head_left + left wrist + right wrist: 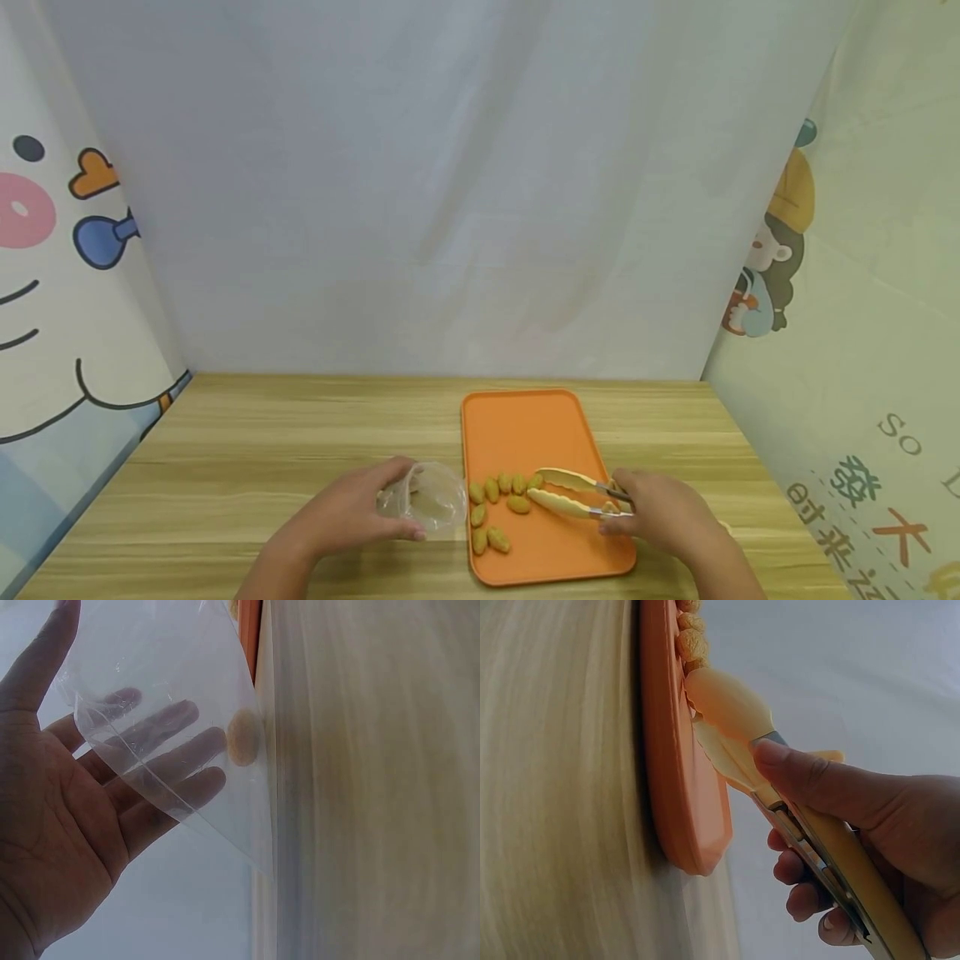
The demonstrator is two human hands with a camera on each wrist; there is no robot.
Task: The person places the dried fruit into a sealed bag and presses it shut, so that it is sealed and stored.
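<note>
Tan oval pieces (498, 540), nine by my count, nut-like with crinkled skins, lie on the orange tray (525, 425), all in its left part, some near the left rim. Five make a slightly uneven row running inward from the left rim; one lies just on the near side of that row; three more sit along the left side, down towards the tray's near end. Tray's far half is bare orange.

Right hand (663, 512): over the tray's right rim, firmly gripping a pair of tongs (562, 503), thumb on one arm, fingers wrapped round the other. Cream scalloped tips, metal arms. Tips parted, reaching leftward over the tray, just beside the inner end of the row; whether they touch that last piece, cannot tell.

Left hand (345, 508): left of the tray, holding a clear plastic container (435, 504) between thumb and fingers, its round mouth turned towards the tray's left rim. Fingers show through the film. One tan piece (244, 737) shows through it too, to the left of the tray; inside or behind the plastic, cannot tell.

Wood-grained table (300, 417) under the tray; pale curtain (375, 208) hanging beyond it.
</note>
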